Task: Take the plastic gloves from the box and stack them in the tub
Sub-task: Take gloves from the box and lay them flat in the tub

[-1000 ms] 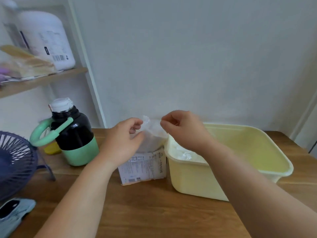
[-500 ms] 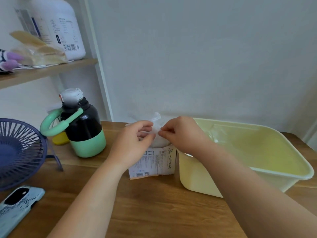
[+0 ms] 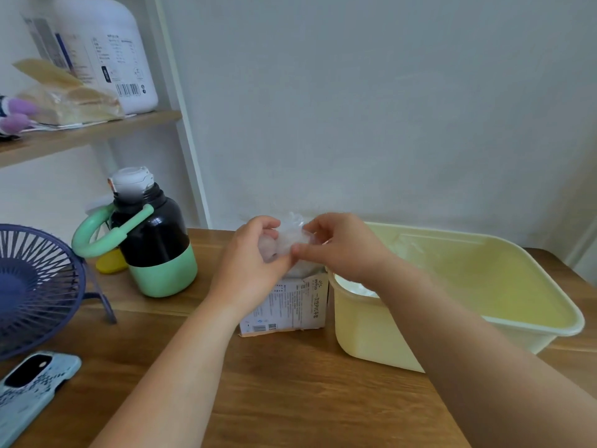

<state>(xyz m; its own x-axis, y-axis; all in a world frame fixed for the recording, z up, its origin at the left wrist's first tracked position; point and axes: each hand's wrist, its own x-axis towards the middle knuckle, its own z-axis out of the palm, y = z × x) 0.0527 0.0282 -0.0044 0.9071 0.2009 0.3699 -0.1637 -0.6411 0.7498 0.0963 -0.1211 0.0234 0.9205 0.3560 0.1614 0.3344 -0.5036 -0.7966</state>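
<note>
Table [image 3: 290, 399]: brown wood, grain running left to right. Phone [image 3: 32, 389] in a pale blue case lies at 8 o'clock, near the edge. Box [image 3: 290, 305], small white card with print and a barcode, stands upright at centre, touching or just beside the tub's left wall; cannot tell which. Directly above the box, gloves [image 3: 287, 244] show as a crumpled wad of clear film, its lower end apparently still in the box mouth. Left hand [image 3: 248, 263]: fingers curled round the wad's left side, thumb against it. Right hand [image 3: 342, 250]: thumb and forefinger pinch the wad's right edge, other fingers tucked. Tub [image 3: 371, 334], pale yellow, sits at 3 o'clock from the box. A pale heap of film lies in its near-left corner and more film lies against its far-left wall; the rest of the floor shows bare. Judgement: a modest share is moved, one pull in hand and not yet over the tub, stacking mostly ahead. Count left in the box not visible. At 9 o'clock from the box, a black and green flask [image 3: 151, 240]; further left, a dark blue fan [image 3: 32, 286]. At 10 o'clock, a wooden shelf [image 3: 97, 130] holds a white jug [image 3: 106, 50] and bagged bread [image 3: 64, 98]. Behind all, a plain grey-white wall [image 3: 355, 108].
</note>
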